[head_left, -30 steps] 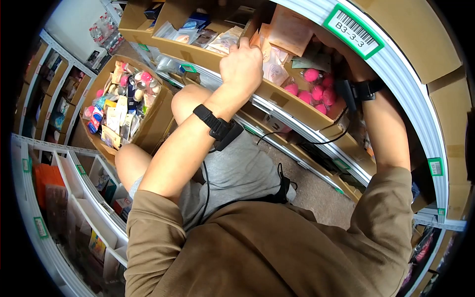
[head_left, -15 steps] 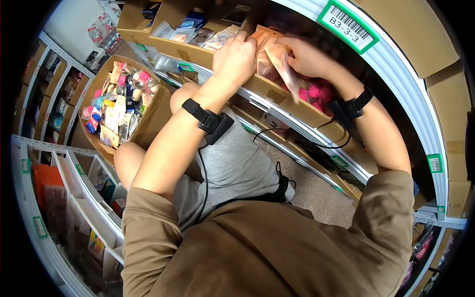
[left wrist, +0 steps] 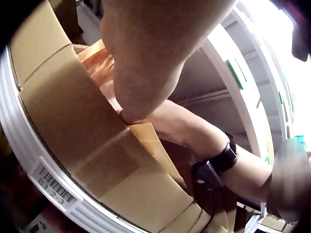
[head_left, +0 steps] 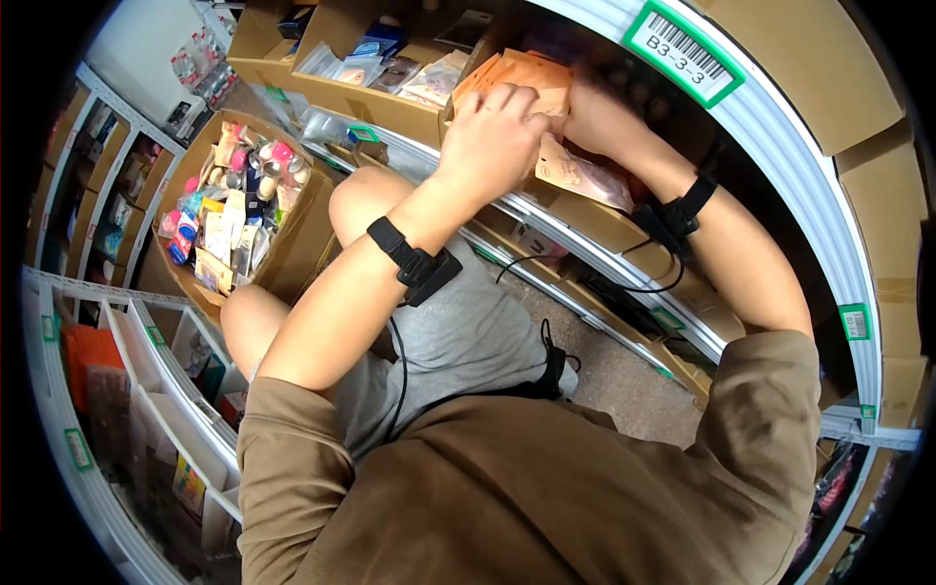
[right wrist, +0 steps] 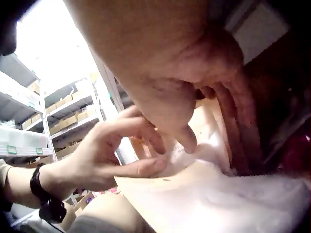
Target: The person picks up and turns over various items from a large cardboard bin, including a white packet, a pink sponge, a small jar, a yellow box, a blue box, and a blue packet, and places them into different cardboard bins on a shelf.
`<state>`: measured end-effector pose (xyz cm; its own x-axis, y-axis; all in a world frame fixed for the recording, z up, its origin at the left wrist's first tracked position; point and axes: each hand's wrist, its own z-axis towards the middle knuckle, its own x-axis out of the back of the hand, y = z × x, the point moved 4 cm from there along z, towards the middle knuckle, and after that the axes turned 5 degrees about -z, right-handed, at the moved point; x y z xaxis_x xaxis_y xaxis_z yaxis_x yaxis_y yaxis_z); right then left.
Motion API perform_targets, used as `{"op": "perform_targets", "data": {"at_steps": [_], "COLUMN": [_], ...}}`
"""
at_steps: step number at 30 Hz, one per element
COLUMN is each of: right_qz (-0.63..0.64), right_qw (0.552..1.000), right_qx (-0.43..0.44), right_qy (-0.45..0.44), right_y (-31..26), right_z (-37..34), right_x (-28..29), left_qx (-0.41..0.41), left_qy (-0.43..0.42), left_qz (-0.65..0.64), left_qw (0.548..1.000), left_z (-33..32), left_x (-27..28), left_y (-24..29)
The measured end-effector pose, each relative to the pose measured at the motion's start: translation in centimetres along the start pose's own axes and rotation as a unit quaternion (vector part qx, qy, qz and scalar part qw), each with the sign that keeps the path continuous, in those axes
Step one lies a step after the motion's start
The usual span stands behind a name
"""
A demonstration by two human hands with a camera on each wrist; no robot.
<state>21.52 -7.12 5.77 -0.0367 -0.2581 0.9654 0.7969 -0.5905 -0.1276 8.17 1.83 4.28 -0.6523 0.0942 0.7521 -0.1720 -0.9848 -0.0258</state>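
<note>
In the head view both hands meet over an open cardboard box (head_left: 609,222) on the shelf. My left hand (head_left: 492,141) pinches the edge of a flat clear packet with a peach card top (head_left: 585,178), which slants across the box's front wall. Beside it, my right hand (head_left: 604,122) holds packets between thumb and fingers; the right wrist view shows its thumb (right wrist: 187,138) on the near side of them. More orange-topped packets (head_left: 526,73) stand in the box behind the left hand. In the left wrist view, the left fingertips are mostly hidden.
A neighbouring box section (head_left: 419,115) holds more small packets. On the floor to the left stands a carton (head_left: 292,258) full of mixed goods. The shelf beam with label B3-3-3 (head_left: 682,54) runs above the right arm. A black cable (head_left: 634,290) hangs from the right wrist.
My right hand has come from deep at the right to the packets beside my left hand. The packet has swung over the front wall, and the pink balls in the box are now covered.
</note>
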Motion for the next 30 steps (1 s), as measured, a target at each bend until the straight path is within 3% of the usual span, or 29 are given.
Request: {"op": "perform_targets", "data": {"at_steps": [1,2,4,5,6,7,8,9,10,12,14,16,18,20,21,22,24,25,26,28,29,30], "right_qz": [0.000,-0.011,-0.031,-0.030,-0.001,0.029,0.029,0.066,0.103,0.151,0.197,0.047,0.006,0.253,0.286,0.285,0.337,0.360,0.287,0.423,0.426,0.324], "right_qw": [1.000,0.989,0.901,0.901,0.891,0.876,0.876,0.881,0.884,0.880,0.874,0.897,0.912,0.933,0.935,0.935,0.926,0.917,0.940,0.896,0.894,0.932], "right_qx": [-0.003,-0.025,-0.064,-0.064,-0.007,0.051,0.051,0.044,0.036,0.046,0.056,0.119,0.123,-0.031,-0.069,-0.068,-0.133,-0.119,-0.119,-0.080,-0.082,-0.075], "right_qy": [0.001,-0.145,-0.428,-0.427,-0.454,-0.479,-0.479,-0.467,-0.454,-0.448,-0.441,-0.422,-0.391,-0.253,-0.198,-0.198,-0.109,-0.121,-0.141,-0.107,-0.108,-0.145], "right_y": [0.1,0.4,0.7,1.2,1.1,1.1,1.6,1.6,1.7,2.6,3.7,3.5,4.2,6.0,6.0,5.6,4.5,3.3,2.4,1.8,2.1,1.9], "right_z": [0.0,0.0,-1.0,-0.9,-1.2,-1.5,-1.5,-1.4,-1.4,-1.7,-1.4,-0.5,-0.2,0.6,0.7,0.5,-0.3,-0.8,-1.1,-1.4,-1.3,-0.6], "right_x": [0.4,-0.2,-1.3,-1.5,-1.7,-1.8,-1.8,-1.2,-0.8,-0.9,-0.7,0.7,1.9,2.7,2.6,2.2,1.6,1.2,1.1,-1.3,-2.5,-3.1], "left_qx": [0.024,0.022,0.038,0.032,0.032,-0.019,-0.070,-0.096,-0.097,0.051,0.074,0.139,0.149,0.172,0.170,0.170,0.157,0.157,0.179,0.219,0.222,0.223], "left_qy": [-0.013,-0.013,-0.054,-0.068,-0.068,-0.083,-0.099,-0.119,-0.118,-0.345,-0.335,-0.303,-0.318,-0.354,-0.350,-0.349,-0.298,-0.297,-0.250,-0.166,-0.082,0.003], "left_qz": [0.005,0.004,0.008,0.016,0.017,0.009,0.000,-0.082,-0.082,-0.203,-0.214,-0.183,-0.176,-0.168,-0.186,-0.186,-0.235,-0.234,-0.216,-0.151,-0.147,-0.142], "left_qw": [1.000,1.000,0.998,0.997,0.997,0.996,0.993,0.985,0.985,0.915,0.914,0.925,0.920,0.904,0.902,0.903,0.912,0.912,0.927,0.950,0.960,0.964], "left_z": [0.0,-0.2,-0.4,-0.4,-0.2,-0.1,0.1,0.4,0.9,1.1,1.5,1.8,2.0,2.2,1.9,1.4,0.7,0.5,0.3,-0.1,-0.2,-0.2], "left_x": [-0.2,-0.3,0.0,0.1,0.0,-0.1,-0.4,-0.5,-0.5,-2.4,-3.2,-3.5,-3.3,-2.3,-2.6,-2.9,-2.7,-1.5,0.1,2.4,3.3,4.0], "left_y": [-0.4,-0.7,-1.0,-0.8,-0.7,-0.2,0.4,0.9,1.2,1.0,0.2,-1.1,-1.5,-1.4,-1.7,-2.0,-2.8,-2.8,-3.1,-3.8,-3.6,-3.3]}}
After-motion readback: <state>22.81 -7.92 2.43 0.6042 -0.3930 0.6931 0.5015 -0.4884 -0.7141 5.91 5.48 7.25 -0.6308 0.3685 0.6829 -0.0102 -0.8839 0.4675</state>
